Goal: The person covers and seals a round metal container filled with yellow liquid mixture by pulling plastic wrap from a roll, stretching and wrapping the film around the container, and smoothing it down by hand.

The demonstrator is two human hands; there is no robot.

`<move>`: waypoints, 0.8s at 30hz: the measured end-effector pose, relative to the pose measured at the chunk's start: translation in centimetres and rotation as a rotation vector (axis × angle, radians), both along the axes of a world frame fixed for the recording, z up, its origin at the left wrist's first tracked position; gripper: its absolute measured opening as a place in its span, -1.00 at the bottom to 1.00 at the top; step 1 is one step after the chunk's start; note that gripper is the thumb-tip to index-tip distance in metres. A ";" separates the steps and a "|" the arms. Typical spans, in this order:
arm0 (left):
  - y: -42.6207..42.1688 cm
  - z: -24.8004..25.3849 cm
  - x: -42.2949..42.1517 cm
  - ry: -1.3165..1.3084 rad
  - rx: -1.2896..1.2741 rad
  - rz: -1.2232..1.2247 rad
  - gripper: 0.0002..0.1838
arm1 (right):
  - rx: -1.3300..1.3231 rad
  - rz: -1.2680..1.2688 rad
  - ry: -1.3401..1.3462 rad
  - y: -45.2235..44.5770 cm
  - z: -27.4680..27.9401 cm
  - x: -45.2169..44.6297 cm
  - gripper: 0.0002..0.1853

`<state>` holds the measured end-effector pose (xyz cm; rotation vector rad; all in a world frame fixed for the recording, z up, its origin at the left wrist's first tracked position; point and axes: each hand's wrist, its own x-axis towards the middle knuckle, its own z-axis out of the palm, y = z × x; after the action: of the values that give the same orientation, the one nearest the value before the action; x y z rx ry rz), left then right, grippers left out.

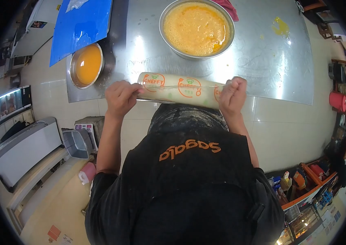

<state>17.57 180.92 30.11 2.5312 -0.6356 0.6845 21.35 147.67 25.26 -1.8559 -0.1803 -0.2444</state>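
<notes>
- Shiny silver metal table point(258, 73) ahead.
- At left, one flat blue board point(81, 26) at the rim of one small round metal bowl point(73, 70) of orange liquid point(87, 71).
- Left hand point(122, 96): pinching left end of one whitish CHEFFY-printed roll point(183, 90), at table's near edge.
- Beyond: one larger round metal bowl point(197, 57) of frothy yellow-orange liquid point(195, 28); one pink cloth point(229, 9) beside.
- Right hand point(233, 97): curled closed on roll's right end.
- Far right, one yellow smear point(280, 27).

Kitchen: steel worktable point(263, 65), large filled bowl point(198, 56)
</notes>
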 end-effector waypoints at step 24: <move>-0.8 15.6 2.1 -0.383 0.059 -0.086 -0.82 | 0.217 0.057 -0.464 -1.8 16.0 2.6 -0.78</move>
<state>19.71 180.10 45.67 2.4250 -0.8976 1.1470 23.94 145.84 41.25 -1.5533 -0.5048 -0.6301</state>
